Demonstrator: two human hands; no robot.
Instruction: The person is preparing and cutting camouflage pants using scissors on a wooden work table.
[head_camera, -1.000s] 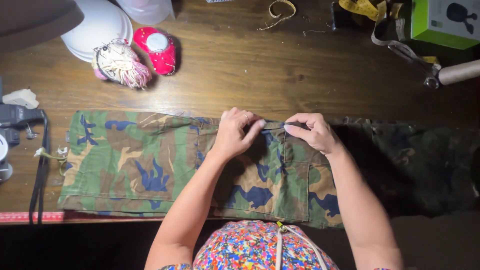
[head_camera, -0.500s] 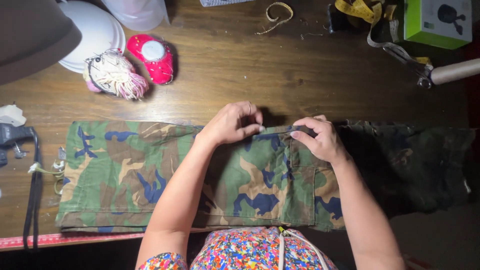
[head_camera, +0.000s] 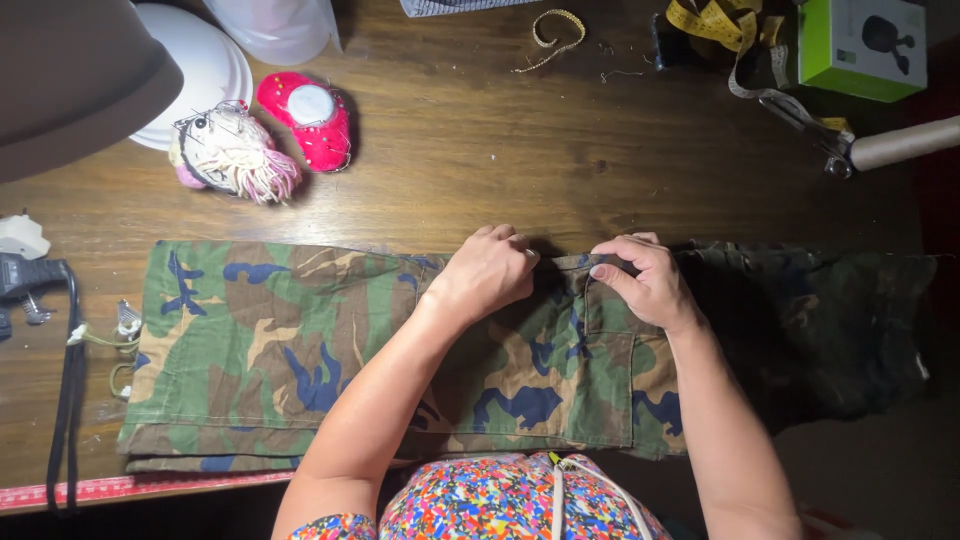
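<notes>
**Both hands pinch the far edge of camouflage trousers**

Pinching the cloth at its far hem, the left hand (head_camera: 487, 272) and the right hand (head_camera: 645, 280) sit close together on the 12 o'clock edge of the trousers (head_camera: 300, 350), fingers curled and closed on a fold of fabric between them. The one pair of trousers lies flat across the table (head_camera: 560, 160), spread from 9 o'clock to 3 o'clock, its right end in shadow. A cargo pocket (head_camera: 590, 390) shows just below the right hand.

The cloth looks like a soft, fairly thick cotton weave: light, limp, not slippery and not fragile. It would likely sag and fold if lifted by one point, so a grip along a seam or hem, with two hands apart, would hold best.

Beyond the trousers, at 11 o'clock, stand two pincushions: one red (head_camera: 306, 118), one doll-shaped (head_camera: 232, 153). A white plate (head_camera: 205, 65) lies behind them. At 1 o'clock are one yellow tape measure (head_camera: 715, 22), one green box (head_camera: 862, 45) and one cardboard tube (head_camera: 905, 143).
</notes>
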